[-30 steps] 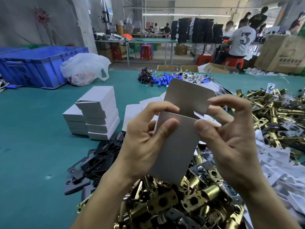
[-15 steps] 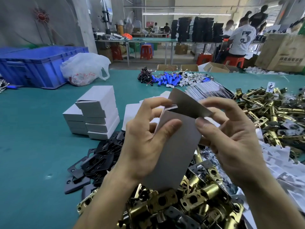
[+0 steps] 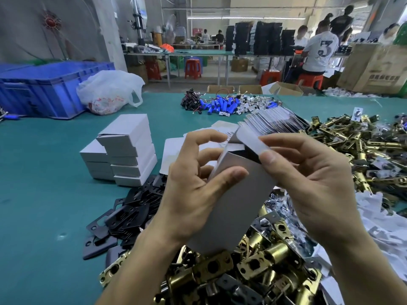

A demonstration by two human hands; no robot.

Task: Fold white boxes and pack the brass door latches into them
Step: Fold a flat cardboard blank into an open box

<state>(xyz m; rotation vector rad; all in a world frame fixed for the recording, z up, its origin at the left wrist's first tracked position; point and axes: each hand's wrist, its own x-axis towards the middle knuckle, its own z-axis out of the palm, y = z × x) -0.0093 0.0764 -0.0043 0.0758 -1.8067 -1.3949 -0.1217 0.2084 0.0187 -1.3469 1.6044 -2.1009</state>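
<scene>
I hold a white cardboard box (image 3: 237,194) upright over a heap of brass door latches (image 3: 253,267). My left hand (image 3: 191,190) grips its left side, thumb pressed on the front face. My right hand (image 3: 308,186) pinches the top flap (image 3: 251,139), thumb on its edge, bending it over the open dark mouth. More brass latches (image 3: 356,146) lie spread to the right. A stack of finished white boxes (image 3: 125,150) stands to the left on the green table (image 3: 44,194).
Black metal plates (image 3: 123,214) lie left of the latch heap. Flat white box blanks (image 3: 271,122) fan out behind my hands, with blue cylinders (image 3: 220,104) beyond. A blue crate (image 3: 44,89) and plastic bag (image 3: 108,91) sit far left. White packets (image 3: 385,227) lie right. People work behind.
The flat blank has been opened into a box shape. The top flap, upright a second ago, has bent down toward the opening under my right fingers.
</scene>
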